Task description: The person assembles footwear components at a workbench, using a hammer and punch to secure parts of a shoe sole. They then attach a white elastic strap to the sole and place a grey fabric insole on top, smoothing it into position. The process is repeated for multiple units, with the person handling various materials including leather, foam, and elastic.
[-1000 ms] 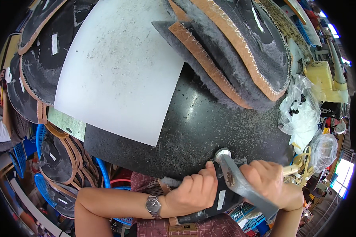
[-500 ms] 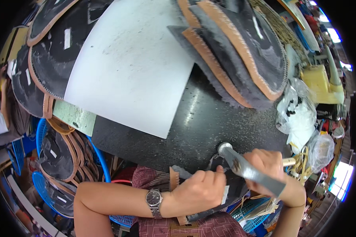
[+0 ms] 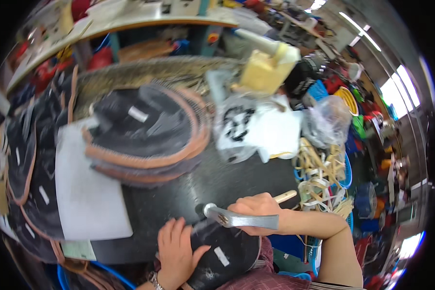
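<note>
My right hand (image 3: 256, 209) is wrapped round the handle of a hammer (image 3: 253, 221). The hammer's round metal face sits just above the black work surface (image 3: 270, 176), and the pale wooden handle end sticks out to the right of my fist. On the near edge lies a dark curved piece (image 3: 208, 256) with a white label, partly over my lap. My left hand (image 3: 175, 249) rests with fingers spread at that piece's left side. The piece's underside is hidden.
Ahead lies a stack of black curved pieces (image 3: 145, 123) with tan stitched edging. A white sheet (image 3: 89, 193) is left of it, beside more black pieces (image 3: 38, 193). Plastic bags (image 3: 237, 130), a yellow container (image 3: 266, 72) and a basket (image 3: 348, 174) with pale straps stand right.
The view has swung to the right. My left hand has gone from curled fingers to spread fingers, lying flat. My right hand keeps hold of the hammer.
</note>
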A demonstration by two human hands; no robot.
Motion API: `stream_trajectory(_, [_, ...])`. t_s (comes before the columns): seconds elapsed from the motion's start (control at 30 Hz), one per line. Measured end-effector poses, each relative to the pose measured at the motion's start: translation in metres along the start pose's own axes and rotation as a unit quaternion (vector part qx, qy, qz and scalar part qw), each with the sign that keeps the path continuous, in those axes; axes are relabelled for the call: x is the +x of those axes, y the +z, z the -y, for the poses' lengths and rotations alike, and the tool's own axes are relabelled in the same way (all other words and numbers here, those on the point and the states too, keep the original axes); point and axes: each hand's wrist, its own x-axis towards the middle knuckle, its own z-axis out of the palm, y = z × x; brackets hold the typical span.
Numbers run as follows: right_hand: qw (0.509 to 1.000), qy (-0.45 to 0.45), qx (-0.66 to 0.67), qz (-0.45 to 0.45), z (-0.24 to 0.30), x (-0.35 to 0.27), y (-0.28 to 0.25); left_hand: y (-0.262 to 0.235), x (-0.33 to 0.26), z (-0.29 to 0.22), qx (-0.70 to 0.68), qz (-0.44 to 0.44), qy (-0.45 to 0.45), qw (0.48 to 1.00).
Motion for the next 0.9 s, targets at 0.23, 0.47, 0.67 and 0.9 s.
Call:
stream_trajectory(0.23, [0.933,0.169,-0.318,-0.013,-0.113,-0.036,-0.095,-0.072,0.031,-0.021,-0.419,0.019,-0.246,0.874])
stream_trajectory(0.47, [0.879,0.144,-0.445,-0.093,-0.299,0.006,-0.143,-0.122,0.212,0.070,-0.503,-0.129,-0.198,0.831])
stream_trajectory(0.67, [0.868,0.109,-0.485,-0.005,-0.367,0.024,-0.114,-0.088,0.192,0.110,0.273,-0.240,-0.158,0.918])
stream_trajectory(0.9, [0.854,0.097,-0.511,-0.025,-0.393,0.013,-0.109,-0.106,0.223,0.155,-0.215,-0.115,-0.361,0.900])
